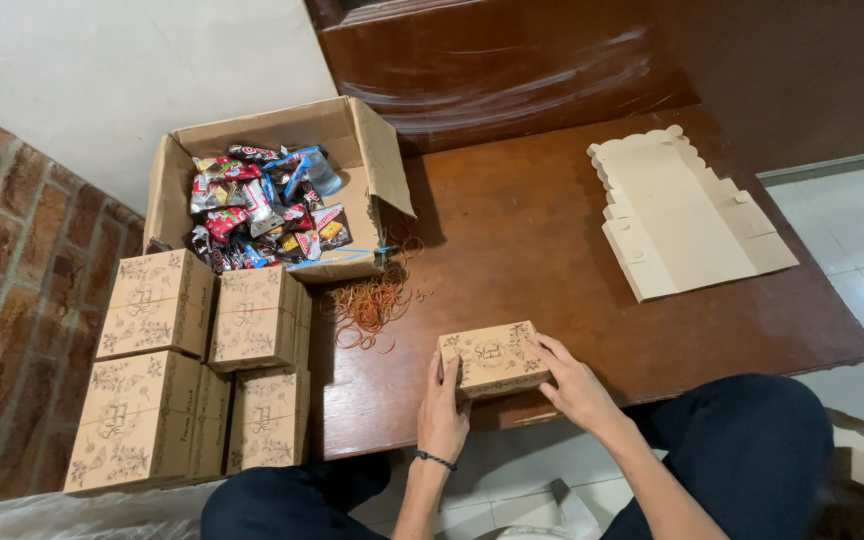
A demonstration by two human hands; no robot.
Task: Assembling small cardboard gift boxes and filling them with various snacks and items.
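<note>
Now, small printed box (493, 357) between both hands — left fingers (449, 372), right fingers (549, 352) closed against its ends.

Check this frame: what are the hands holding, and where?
Both hands, left and right, hold the small closed printed box by its two short ends.

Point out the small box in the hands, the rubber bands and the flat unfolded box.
small box (492, 356), head view, on its printed lid.
rubber bands (370, 303), head view, middle of the pile.
flat unfolded box (680, 215), head view, its centre panel.
</note>
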